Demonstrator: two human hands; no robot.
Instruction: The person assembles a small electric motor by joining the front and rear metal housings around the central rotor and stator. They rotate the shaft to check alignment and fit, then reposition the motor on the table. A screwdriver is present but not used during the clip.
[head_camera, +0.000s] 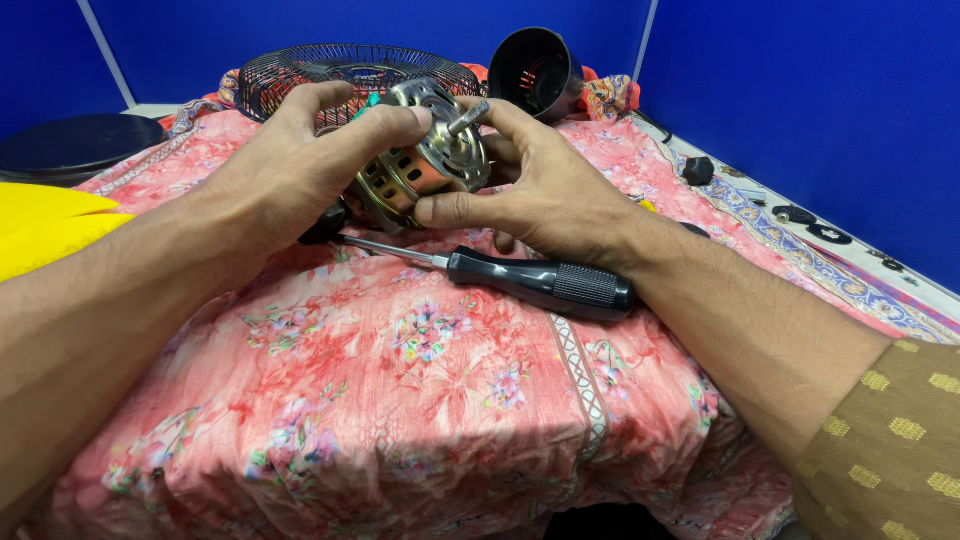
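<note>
Both hands, left (290, 165) and right (545, 195), pinching round silver metal motor (425, 150); black-handled screwdriver (520, 277) at six o'clock on floral pink cloth (400, 400).

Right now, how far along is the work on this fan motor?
Done: the metal motor is out of its housing; the wire fan guard and black cone housing lie apart behind it. In hand: the left hand and right hand both grip the motor. Left: the screwdriver lies unused on the floral cloth; the motor casing looks unopened.
</note>
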